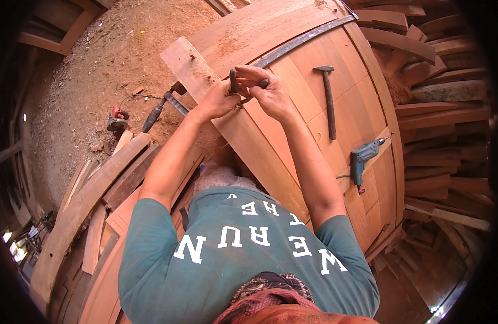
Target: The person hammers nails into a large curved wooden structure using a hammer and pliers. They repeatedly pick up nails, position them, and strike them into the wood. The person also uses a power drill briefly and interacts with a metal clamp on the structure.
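Both my hands meet at the edge of a long wooden plank [249, 146] that lies across a big curved surface of fitted wooden boards [308, 81]. My left hand [219, 101] grips a dark metal tool [233, 81], perhaps a clamp, whose upright bar sticks out above the fingers. My right hand [266, 90] pinches the other dark end of the same tool from the right. How the tool sits on the plank is hidden by my fingers.
A hammer [329, 102] and a blue electric drill [362, 159] lie on the boards to the right. A dark metal strip [303, 40] runs along the curve. Power tools [118, 120] lie on the sawdust ground at left. Loose planks [98, 189] are piled lower left, stacked timber [443, 92] at right.
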A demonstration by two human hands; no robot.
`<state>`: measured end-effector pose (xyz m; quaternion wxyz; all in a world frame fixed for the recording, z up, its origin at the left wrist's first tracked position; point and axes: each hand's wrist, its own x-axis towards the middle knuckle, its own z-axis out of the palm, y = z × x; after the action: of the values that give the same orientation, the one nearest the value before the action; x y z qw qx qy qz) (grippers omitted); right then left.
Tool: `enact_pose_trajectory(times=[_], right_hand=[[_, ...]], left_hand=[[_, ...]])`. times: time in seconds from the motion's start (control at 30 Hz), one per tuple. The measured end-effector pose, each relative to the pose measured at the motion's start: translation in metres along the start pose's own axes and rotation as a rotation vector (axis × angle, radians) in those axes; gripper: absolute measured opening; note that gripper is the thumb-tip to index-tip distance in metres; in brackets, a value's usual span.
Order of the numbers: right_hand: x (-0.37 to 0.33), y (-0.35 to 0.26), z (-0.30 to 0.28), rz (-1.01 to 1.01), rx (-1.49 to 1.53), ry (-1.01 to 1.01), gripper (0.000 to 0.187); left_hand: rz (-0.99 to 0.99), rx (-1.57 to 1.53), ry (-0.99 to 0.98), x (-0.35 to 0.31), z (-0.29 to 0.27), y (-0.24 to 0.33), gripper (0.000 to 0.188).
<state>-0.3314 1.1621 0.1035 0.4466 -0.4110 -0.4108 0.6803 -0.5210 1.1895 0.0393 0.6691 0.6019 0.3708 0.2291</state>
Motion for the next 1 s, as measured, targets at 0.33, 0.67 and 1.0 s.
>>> enact_pose_trajectory(times=[0.33, 0.67, 1.0], right_hand=[[0.003, -0.001, 0.007, 0.055, -0.187, 0.052, 0.036], [0.02, 0.017, 0.033, -0.101, -0.289, 0.112, 0.017], [0.028, 0.035, 0.033, -0.431, -0.612, 0.343, 0.028]], left_hand=[[-0.026, -0.044, 0.012, -0.001, 0.01, 0.019, 0.044], [0.085, 0.053, 0.089, -0.005, -0.001, 0.005, 0.039], [-0.03, 0.169, -0.043, 0.017, -0.005, -0.027, 0.048]])
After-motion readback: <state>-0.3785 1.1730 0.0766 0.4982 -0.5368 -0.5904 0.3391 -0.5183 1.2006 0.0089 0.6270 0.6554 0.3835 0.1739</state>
